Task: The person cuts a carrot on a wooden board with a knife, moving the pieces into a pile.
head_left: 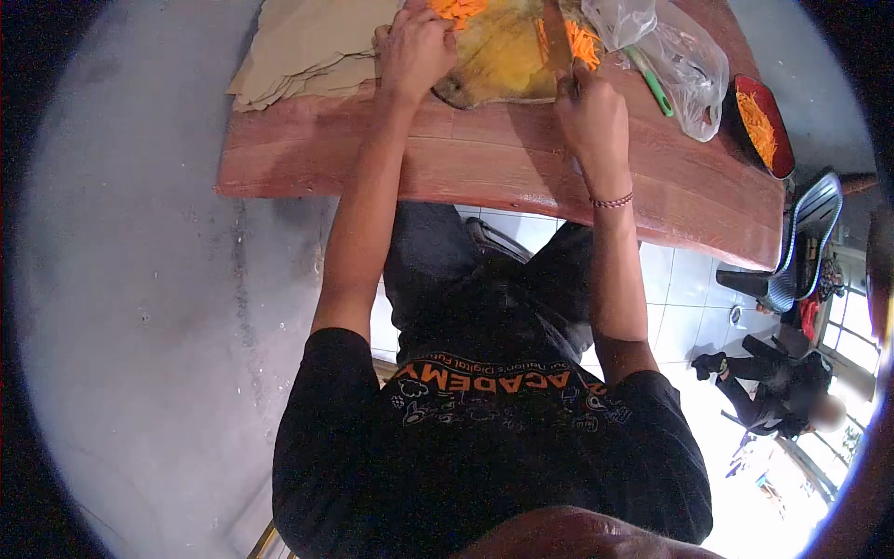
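My right hand (589,110) grips the handle of a knife (557,37) whose blade lies across a yellow-stained cutting board (498,56). Shredded orange carrot (584,42) is piled beside the blade. My left hand (416,48) is curled, knuckles up, pressing on more orange carrot (456,9) at the board's far left edge. What lies under its fingers is hidden.
The board rests on a reddish wooden table (503,163). Folded beige cloth (307,47) lies to the left. A clear plastic bag (675,61) with a green-handled tool (652,84) and a dark bowl of shredded carrot (764,126) sit right. A chair (801,238) stands beyond.
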The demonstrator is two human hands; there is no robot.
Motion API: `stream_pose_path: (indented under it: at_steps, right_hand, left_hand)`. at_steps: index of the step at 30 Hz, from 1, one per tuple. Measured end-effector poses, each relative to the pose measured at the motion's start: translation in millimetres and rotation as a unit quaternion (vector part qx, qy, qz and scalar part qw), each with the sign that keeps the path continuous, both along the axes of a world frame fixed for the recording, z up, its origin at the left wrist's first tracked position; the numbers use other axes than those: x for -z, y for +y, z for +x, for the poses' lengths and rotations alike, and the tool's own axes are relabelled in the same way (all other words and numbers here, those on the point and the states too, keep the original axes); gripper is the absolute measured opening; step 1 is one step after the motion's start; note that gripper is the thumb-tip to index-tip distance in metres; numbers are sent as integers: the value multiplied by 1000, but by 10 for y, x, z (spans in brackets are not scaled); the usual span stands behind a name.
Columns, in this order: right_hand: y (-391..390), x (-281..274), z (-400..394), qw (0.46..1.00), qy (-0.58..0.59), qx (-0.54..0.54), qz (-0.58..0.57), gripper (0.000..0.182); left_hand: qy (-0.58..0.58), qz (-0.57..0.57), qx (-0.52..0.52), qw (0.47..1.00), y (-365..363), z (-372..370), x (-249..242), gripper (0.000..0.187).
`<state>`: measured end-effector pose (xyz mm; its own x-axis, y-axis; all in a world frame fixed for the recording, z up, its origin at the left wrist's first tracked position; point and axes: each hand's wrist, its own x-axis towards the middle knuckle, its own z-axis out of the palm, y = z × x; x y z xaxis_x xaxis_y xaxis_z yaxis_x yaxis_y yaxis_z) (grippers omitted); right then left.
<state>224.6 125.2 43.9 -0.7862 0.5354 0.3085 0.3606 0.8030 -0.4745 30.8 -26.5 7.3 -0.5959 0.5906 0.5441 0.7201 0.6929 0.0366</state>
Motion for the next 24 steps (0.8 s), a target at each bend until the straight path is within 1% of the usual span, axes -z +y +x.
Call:
stream_pose_path:
  at_steps: [3, 5, 6, 8, 9, 11, 12, 14, 15, 17, 18, 20, 21, 23, 24]
  right_hand:
    - [-48, 23, 73, 999, 15, -6, -35, 22]
    - [-58, 57, 127, 996, 46, -42, -61, 20]
    - [-70, 46, 148, 996, 48, -36, -64, 20]
    - [-97, -4, 179, 994, 64, -44, -73, 21]
    - [-109, -41, 203, 994, 66, -39, -73, 21]
    - [-128, -101, 249, 993, 43, -44, -101, 23]
    - [-123, -100, 261, 993, 44, -41, -101, 23]
    - [-126, -84, 283, 991, 12, -46, -123, 25]
    - [-131, -62, 285, 991, 12, -46, -123, 25]
    - [-139, -26, 275, 993, 11, -61, -105, 23]
    - [-152, -38, 278, 993, 11, -61, -103, 23]
    - [-188, -60, 290, 992, 11, -65, -107, 22]
    - [-187, -50, 287, 992, 10, -65, -106, 22]
    - [-197, -14, 278, 994, 9, -69, -90, 21]
    - [-205, -17, 276, 994, 8, -70, -89, 21]
  left_hand:
    - [-12, -12, 26, 1000, 9, -41, -28, 25]
    - [-23, -10, 27, 999, 21, -51, -37, 22]
    - [-21, -13, 32, 999, 27, -53, -37, 22]
    - [-19, 56, 34, 998, 57, -56, -27, 24]
    - [-17, 55, 39, 998, 93, -4, -78, 24]
    - [-187, 166, 63, 966, 162, 146, -145, 21]
    - [-187, 166, 65, 966, 202, 260, -175, 21]
    - [-280, 210, 54, 935, 292, 475, -194, 21]
    - [-280, 210, 53, 935, 325, 494, -126, 21]
    - [-158, 132, 30, 978, 352, 508, 30, 19]
    - [-158, 134, 31, 978, 341, 516, 25, 19]
    - [-44, 109, -19, 993, 277, 539, 27, 21]
    - [-44, 110, -20, 993, 220, 534, 12, 21]
    - [-48, 91, 71, 992, 74, 507, -26, 18]
    - [-49, 92, 70, 992, 38, 499, -29, 18]
